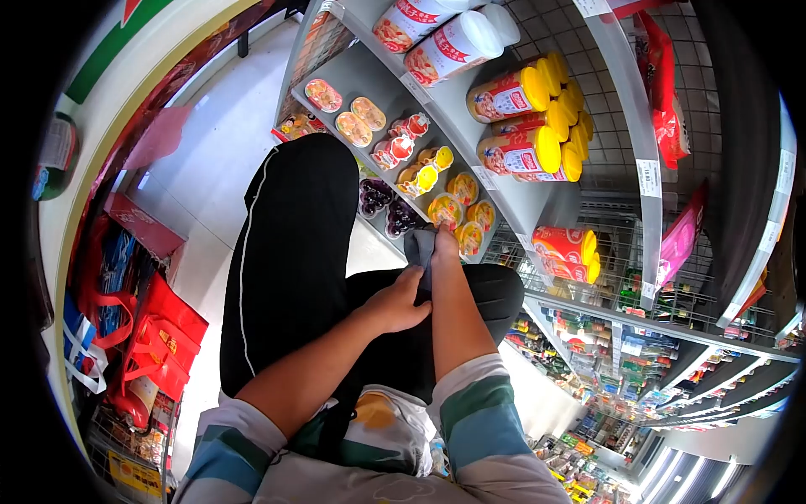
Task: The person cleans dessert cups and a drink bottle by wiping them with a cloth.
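Observation:
A grey cloth hangs between my two hands, in front of a low shelf. My left hand has its fingers round the cloth's lower part. My right hand is closed on the cloth's upper right side, close to the shelf edge. Just beyond it stand round cups with yellow and orange contents. Yellow-topped cups, red-topped cups and clear packs of fruit sit further left on the same shelf.
Jars with yellow lids and white-lidded cans stand on the shelf above. Dark purple packs lie below the low shelf. My bent knees are close to the shelves. Red bags hang at the left.

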Demonstrator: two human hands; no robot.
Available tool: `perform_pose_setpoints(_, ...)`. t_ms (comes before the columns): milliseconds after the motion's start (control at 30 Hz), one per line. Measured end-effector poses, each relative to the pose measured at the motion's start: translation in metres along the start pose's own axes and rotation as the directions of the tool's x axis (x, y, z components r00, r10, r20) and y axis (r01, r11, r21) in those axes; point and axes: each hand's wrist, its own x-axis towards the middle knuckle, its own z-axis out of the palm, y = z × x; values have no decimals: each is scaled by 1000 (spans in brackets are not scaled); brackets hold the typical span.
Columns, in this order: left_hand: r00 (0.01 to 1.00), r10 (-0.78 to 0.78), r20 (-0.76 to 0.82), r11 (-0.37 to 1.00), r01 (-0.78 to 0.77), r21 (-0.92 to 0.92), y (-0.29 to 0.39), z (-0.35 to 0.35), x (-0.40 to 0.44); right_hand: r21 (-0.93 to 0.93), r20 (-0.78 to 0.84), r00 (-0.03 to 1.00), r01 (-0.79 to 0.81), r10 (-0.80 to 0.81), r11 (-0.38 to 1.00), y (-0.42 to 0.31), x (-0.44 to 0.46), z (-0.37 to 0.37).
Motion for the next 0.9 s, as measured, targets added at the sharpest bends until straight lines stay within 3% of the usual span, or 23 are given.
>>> perform_pose_setpoints(200, 1000, -4, 13, 1000, 4, 10, -6, 9, 10, -13, 11, 997, -75, 75, 997, 14, 27, -13)
perform_pose_setpoints(300, 999, -34, 29, 999, 33, 7, -1, 8, 13, 36, 30, 999, -32, 31, 999, 32, 59, -27)
perform_pose_setpoints(500, 999, -38, 35, 999, 37, 12, -3, 16, 18, -34, -22, 995, 92, -93, 995, 49, 83, -43)
perform_pose_setpoints(600, 999, -36, 30, 999, 36, 18, -5, 20, 19, -35, 5, 999, 55, -54, 998, 29, 51, -37)
perform_pose_setpoints(667, 998, -41, 43, 999, 40, 26, -4, 20, 18, -76, 17, 995, -95, 97, 993, 14, 34, -34)
perform_pose_setpoints(800, 997, -40, 65, 999, 38, 36, -2, 21, 19, -94, 79, 991, -102, 109, 990, 6, 30, -37)
perform_pose_setpoints(900, 1000, 3, 26, 995, -5, 104, -11, 28, 21, -90, 83, 976, -193, 201, 977, -17, -6, -25)
